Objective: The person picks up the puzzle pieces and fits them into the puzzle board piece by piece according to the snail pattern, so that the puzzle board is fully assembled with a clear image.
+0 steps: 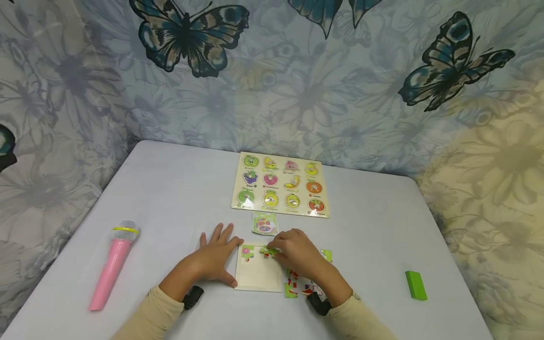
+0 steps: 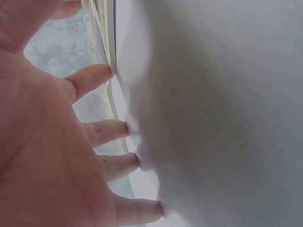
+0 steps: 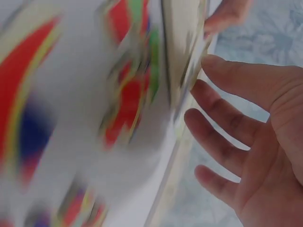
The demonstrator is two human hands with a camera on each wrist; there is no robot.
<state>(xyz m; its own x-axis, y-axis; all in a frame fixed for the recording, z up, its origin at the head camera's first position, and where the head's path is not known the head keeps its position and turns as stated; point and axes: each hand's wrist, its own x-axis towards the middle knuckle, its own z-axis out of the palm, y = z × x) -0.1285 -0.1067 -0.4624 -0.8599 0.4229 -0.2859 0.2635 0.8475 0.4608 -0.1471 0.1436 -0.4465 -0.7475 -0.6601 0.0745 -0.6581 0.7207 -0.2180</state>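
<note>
A pale square puzzle board (image 1: 257, 278) lies between the hands, with one green and pink puzzle piece in its far left corner. My left hand (image 1: 214, 259) rests spread at the board's left side. In the left wrist view, a fingertip (image 2: 102, 75) touches the board's edge and other fingertips meet the tabletop. My right hand (image 1: 299, 252) pinches a green and red puzzle piece (image 1: 267, 251) over the board's far edge; in the right wrist view this piece is hidden behind the fingers. Loose puzzle pieces (image 1: 291, 289) lie right of the board, partly under the right wrist.
Beyond the board lies a small picture card (image 1: 265, 223), and behind it a wooden fruit puzzle (image 1: 280, 184). A pink toy microphone (image 1: 112, 269) lies at the left, a green block (image 1: 416, 285) at the right. Patterned walls border the white table (image 1: 369, 212).
</note>
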